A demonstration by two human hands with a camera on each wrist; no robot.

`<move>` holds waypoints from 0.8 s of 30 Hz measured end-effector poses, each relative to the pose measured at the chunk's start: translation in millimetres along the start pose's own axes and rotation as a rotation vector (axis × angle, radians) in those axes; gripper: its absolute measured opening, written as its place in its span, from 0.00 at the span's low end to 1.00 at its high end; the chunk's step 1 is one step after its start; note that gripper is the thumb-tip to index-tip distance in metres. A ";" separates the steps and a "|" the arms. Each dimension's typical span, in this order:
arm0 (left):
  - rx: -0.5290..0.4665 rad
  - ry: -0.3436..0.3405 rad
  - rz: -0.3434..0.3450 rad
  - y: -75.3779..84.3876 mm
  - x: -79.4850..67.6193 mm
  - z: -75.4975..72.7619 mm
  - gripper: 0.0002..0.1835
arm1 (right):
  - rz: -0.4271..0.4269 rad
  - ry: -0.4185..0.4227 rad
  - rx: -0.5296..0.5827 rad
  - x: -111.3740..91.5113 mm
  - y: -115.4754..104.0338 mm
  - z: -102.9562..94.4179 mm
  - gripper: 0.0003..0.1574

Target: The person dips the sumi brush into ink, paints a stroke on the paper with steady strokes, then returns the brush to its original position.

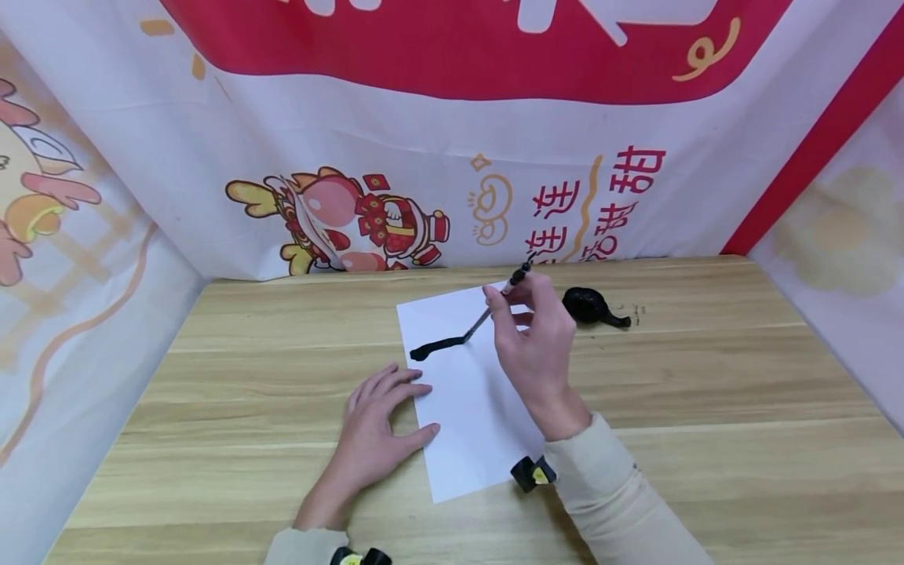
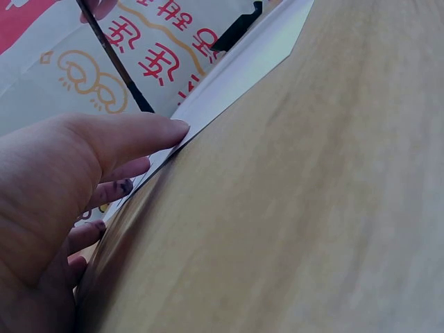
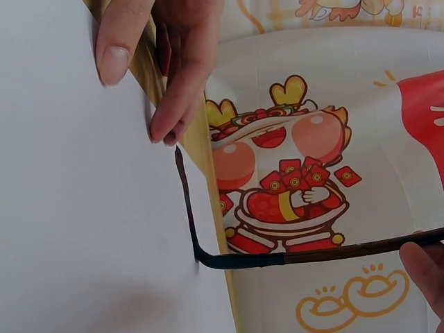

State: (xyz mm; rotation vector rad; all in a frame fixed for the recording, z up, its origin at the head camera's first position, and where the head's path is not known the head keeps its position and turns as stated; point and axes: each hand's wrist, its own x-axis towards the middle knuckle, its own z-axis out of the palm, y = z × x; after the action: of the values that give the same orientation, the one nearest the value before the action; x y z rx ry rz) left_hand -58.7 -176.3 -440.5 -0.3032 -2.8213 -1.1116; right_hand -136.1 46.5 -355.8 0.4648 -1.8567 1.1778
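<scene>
A white sheet of paper (image 1: 480,408) lies on the wooden table, with a thick black ink stroke (image 1: 436,347) across its upper left. My right hand (image 1: 535,341) pinches the shaft of a writing brush (image 1: 487,315). The dark bristles (image 3: 239,261) bend against the paper at the stroke's right end. Along the sheet's left edge, my left hand (image 1: 377,428) lies with fingers spread; the thumb and fingertips reach onto the paper. In the left wrist view, dark smudges mark a finger (image 2: 125,186) of that hand.
A black rounded thing with a narrow tail (image 1: 589,306) lies right of the sheet, with small dark marks beside it. The wooden table (image 1: 233,408) ends at a printed cloth backdrop (image 1: 395,125). Black wrist cameras (image 1: 533,473) sit at both sleeves.
</scene>
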 end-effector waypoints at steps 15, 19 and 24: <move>-0.013 -0.012 -0.008 1.2 -1.4 -1.0 0.25 | 0.024 0.057 0.007 3.8 10.1 -9.5 0.16; -0.013 -0.013 -0.012 1.2 -1.6 -0.7 0.25 | 0.024 0.048 -0.003 4.3 11.8 -12.3 0.16; -0.007 -0.011 -0.007 0.8 -1.3 -0.6 0.25 | 0.022 0.032 -0.020 5.6 14.2 -14.9 0.16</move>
State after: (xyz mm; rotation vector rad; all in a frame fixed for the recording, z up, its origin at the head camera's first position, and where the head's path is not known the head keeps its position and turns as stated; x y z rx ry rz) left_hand -57.3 -176.3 -439.7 -0.3008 -2.8304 -1.1250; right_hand -141.9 67.0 -356.2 0.4134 -1.8492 1.1732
